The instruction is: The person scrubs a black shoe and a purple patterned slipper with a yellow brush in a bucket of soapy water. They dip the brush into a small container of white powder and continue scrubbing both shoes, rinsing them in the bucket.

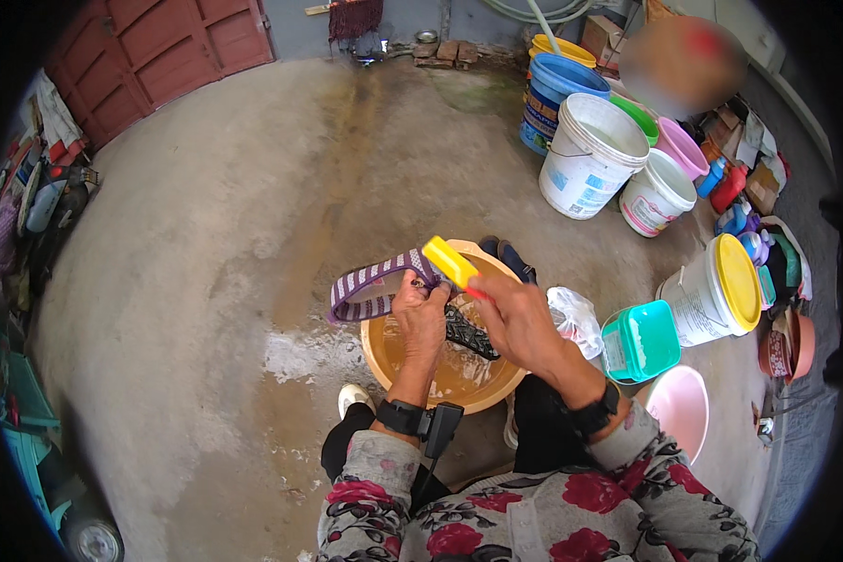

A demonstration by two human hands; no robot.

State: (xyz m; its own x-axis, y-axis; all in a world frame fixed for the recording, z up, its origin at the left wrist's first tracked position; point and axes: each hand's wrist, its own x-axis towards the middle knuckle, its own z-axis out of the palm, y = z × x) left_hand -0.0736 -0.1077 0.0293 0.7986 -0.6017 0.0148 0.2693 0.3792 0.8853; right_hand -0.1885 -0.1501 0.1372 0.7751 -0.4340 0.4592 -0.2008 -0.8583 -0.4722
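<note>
Between my feet stands an orange plastic basin (376, 355) with brownish water in it. My left hand (421, 319) grips a purple and white striped sandal (372, 272) over the basin's left side; the striped upper sticks out past the rim. A black patterned shoe sole (469, 334) shows between my hands; whether it belongs to the striped sandal I cannot tell. My right hand (518, 316) is closed around a red and yellow brush handle (453, 260), held above the basin's middle. The brush's working end is hidden by the handle and hands.
Dark shoes (513, 258) touch the ground behind the basin. To the right are a white plastic bag (574, 319), a green tub (650, 341), a yellow-lidded bucket (702, 295) and a pink basin (681, 407). Several buckets, including a white one (583, 165), stand at the upper right.
</note>
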